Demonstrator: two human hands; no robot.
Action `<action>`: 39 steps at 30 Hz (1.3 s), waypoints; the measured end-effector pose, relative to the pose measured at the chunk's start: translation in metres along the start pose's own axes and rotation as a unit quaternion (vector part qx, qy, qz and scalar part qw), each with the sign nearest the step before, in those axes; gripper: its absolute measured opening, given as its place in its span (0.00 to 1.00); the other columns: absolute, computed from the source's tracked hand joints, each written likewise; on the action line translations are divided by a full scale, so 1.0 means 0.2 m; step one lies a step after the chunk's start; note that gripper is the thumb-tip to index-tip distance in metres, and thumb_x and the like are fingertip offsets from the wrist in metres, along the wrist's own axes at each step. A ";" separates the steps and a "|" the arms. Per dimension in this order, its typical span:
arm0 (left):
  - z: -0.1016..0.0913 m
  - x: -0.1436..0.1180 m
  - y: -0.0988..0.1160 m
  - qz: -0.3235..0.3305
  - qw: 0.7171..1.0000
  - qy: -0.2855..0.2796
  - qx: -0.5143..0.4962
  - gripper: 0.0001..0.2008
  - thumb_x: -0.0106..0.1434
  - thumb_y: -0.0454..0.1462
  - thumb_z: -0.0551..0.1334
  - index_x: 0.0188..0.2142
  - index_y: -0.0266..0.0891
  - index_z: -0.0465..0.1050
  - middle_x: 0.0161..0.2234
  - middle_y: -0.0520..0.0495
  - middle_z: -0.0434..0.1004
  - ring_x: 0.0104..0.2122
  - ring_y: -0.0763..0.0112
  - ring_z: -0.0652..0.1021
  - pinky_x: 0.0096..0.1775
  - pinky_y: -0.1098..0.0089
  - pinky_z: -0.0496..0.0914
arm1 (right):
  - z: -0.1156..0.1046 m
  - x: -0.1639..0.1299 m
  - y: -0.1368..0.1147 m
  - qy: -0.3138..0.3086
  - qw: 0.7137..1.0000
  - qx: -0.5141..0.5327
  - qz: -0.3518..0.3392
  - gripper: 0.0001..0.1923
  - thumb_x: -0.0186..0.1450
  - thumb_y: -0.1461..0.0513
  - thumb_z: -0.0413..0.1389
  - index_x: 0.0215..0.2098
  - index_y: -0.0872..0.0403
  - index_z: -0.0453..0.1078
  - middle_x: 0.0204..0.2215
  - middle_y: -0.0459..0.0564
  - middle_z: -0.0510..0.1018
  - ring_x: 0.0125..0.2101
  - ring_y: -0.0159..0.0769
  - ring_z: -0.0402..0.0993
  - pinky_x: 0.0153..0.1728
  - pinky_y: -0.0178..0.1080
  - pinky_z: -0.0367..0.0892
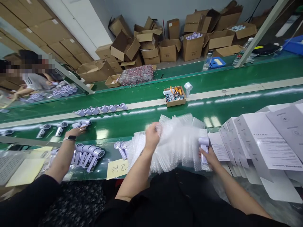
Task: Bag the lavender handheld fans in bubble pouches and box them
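Bubble bags [175,143], fanned out at the near bench edge for quick picking. Left hand [152,135] pinching one bag's top, fingers clamped on it. Right hand [209,156] gripping a lilac handheld fan [203,148] upright beside the stack, ready at the bag mouth. Leftward, a co-worker's hand [77,131] reaching onto the green conveyor [236,94] among more fans [88,154]. Further off, a small parts box [174,96].

Under your left hand [152,135] the bubble-wrap bags [175,143] are clear, crinkly plastic that catches the light. The small fan [203,148] in your right hand [209,157] is smooth matt lilac plastic. The conveyor belt [213,112] looks glossy green, the leaflets [272,142] matt white paper, the small box [174,96] plain brown cardboard.
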State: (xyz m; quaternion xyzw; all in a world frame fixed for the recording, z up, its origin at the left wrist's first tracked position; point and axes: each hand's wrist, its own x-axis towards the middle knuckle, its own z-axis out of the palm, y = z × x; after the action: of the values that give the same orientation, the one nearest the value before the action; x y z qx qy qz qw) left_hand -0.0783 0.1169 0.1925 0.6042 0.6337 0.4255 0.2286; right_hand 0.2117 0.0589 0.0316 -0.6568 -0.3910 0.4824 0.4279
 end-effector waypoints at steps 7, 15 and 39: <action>-0.12 -0.07 -0.03 0.070 0.966 0.200 0.150 0.07 0.58 0.32 0.57 0.36 0.36 0.71 0.33 0.43 0.72 0.35 0.66 0.72 0.39 0.68 0.66 | -0.05 -0.20 -0.31 -0.114 0.986 0.116 0.046 0.22 0.56 0.53 0.59 0.46 0.47 0.59 0.37 0.47 0.73 0.34 0.40 0.75 0.37 0.47 0.72; 0.05 -0.25 0.05 -0.075 0.985 -0.106 -0.117 0.06 0.54 0.37 0.65 0.31 0.37 0.74 0.27 0.51 0.73 0.26 0.75 0.70 0.32 0.73 0.67 | 0.09 -0.54 -0.70 -0.504 0.863 0.024 -0.006 0.21 0.63 0.52 0.54 0.52 0.47 0.59 0.44 0.52 0.71 0.46 0.43 0.68 0.49 0.48 0.62; -0.07 -0.45 0.14 0.449 0.871 -0.102 0.171 0.15 0.63 0.31 0.53 0.48 0.35 0.70 0.24 0.49 0.63 0.26 0.70 0.69 0.29 0.69 0.68 | 0.15 -0.53 -0.72 -0.262 0.958 0.116 0.003 0.34 0.56 0.55 0.62 0.55 0.41 0.49 0.61 0.55 0.54 0.32 0.35 0.72 0.21 0.37 0.71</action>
State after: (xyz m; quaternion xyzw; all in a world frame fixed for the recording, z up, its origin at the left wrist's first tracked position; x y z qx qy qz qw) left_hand -0.0590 0.0248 0.2036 0.8935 0.3301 0.3031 -0.0307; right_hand 0.1432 0.0139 0.1928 -0.4546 -0.4284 0.6807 0.3825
